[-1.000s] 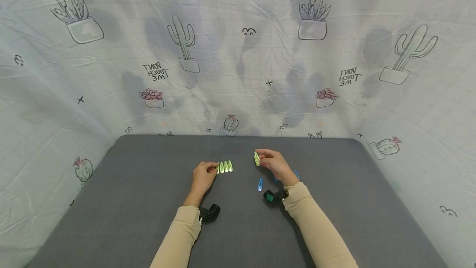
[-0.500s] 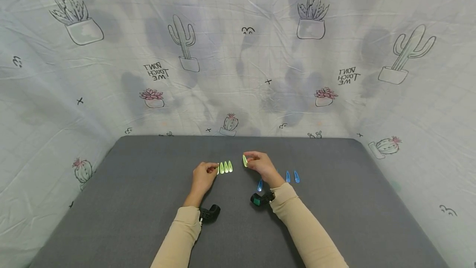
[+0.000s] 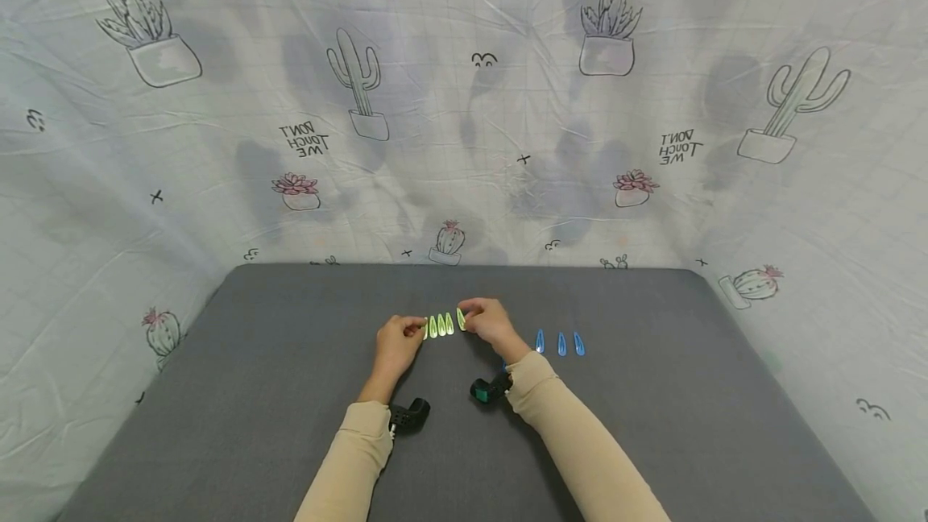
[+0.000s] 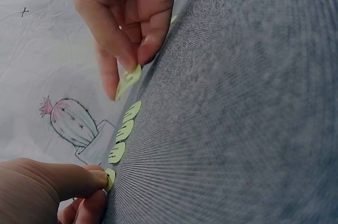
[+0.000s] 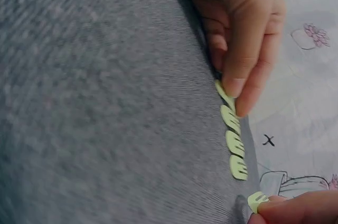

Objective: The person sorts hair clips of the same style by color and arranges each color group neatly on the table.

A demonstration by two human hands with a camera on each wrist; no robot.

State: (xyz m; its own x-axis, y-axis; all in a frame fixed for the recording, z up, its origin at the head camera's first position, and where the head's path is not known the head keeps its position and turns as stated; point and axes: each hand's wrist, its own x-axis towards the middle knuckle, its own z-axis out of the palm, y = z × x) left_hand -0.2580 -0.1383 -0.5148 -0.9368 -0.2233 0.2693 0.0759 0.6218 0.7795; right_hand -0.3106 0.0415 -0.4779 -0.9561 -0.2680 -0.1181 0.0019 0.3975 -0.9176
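Observation:
Three yellow-green snap hair clips (image 3: pixel 441 325) lie side by side in a row on the grey table (image 3: pixel 304 377). At the row's left end my left hand (image 3: pixel 395 345) pinches another yellow-green hair clip (image 4: pixel 110 179) between thumb and forefinger, down at the table surface. My right hand (image 3: pixel 493 323) pinches a tilted yellow-green hair clip (image 3: pixel 461 319) just past the row's right end, with a small gap to the row. In the left wrist view, a bit of yellow-green (image 4: pixel 174 19) also shows beyond the right hand.
Three blue hair clips (image 3: pixel 561 344) are spaced out right of the right hand. Another blue clip (image 3: pixel 504 364) is mostly hidden by the right wrist. A patterned cloth (image 3: pixel 464 103) hangs behind the table. Each wrist carries a black camera (image 3: pixel 490 387).
My right hand has moved left with its yellow-green clip, up close to the row, uncovering the blue clips behind it. The left hand stays in place.

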